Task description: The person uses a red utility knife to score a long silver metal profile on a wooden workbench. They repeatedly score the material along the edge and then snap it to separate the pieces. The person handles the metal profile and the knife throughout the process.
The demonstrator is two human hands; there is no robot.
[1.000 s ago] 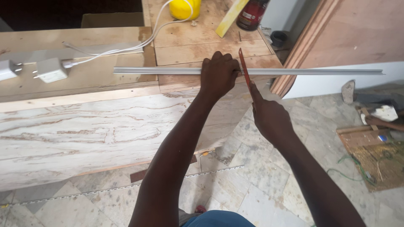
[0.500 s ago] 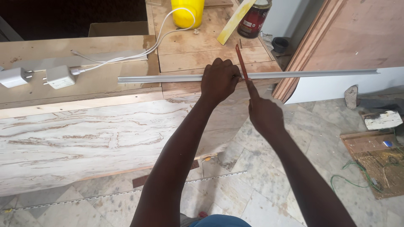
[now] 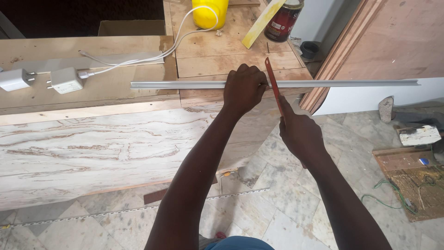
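Grey metal strip [image 3: 347,83] lying three-to-nine across plywood worktop [image 3: 138,90], left hand [image 3: 244,88] clamped over it, right hand [image 3: 300,134] gripping thin red saw blade [image 3: 273,83] crossing at twelve o'clock.

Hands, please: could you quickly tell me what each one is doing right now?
Left hand: closed, gripping the long aluminium strip on the wooden workbench.
Right hand: closed, holding the red hacksaw blade across the strip.

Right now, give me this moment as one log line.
left hand: pins metal strip on bench | right hand: holds red saw blade across strip
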